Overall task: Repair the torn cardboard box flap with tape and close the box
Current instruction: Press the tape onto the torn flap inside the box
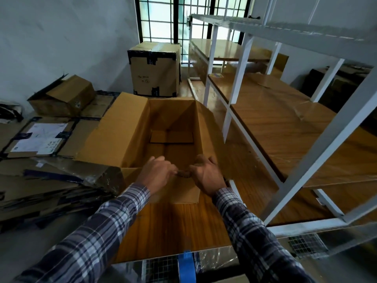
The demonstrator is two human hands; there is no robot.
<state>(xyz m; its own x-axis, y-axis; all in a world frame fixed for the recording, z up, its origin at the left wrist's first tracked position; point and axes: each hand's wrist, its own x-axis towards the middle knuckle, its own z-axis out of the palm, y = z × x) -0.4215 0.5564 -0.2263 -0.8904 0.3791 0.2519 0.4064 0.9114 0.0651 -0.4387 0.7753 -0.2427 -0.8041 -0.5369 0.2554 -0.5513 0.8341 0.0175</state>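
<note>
An open brown cardboard box (130, 129) stands on a wooden surface in front of me, its long left flap folded outward and its inside holding only its folded bottom flaps. The near short flap (183, 190) lies folded toward me. My left hand (157, 172) and my right hand (206, 173) both grip the torn, ragged edge (183, 173) of that near flap, thumbs close together at the tear. A blue strip of tape (186, 266) is stuck on a plastic-wrapped edge at the bottom of the view. No tape roll is visible.
Flattened cardboard (40, 180) is stacked at the left, with a tipped small box (63, 97) behind it. A tall taped box (155, 68) stands by the window. A white metal shelf frame (306, 150) with wooden boards fills the right side.
</note>
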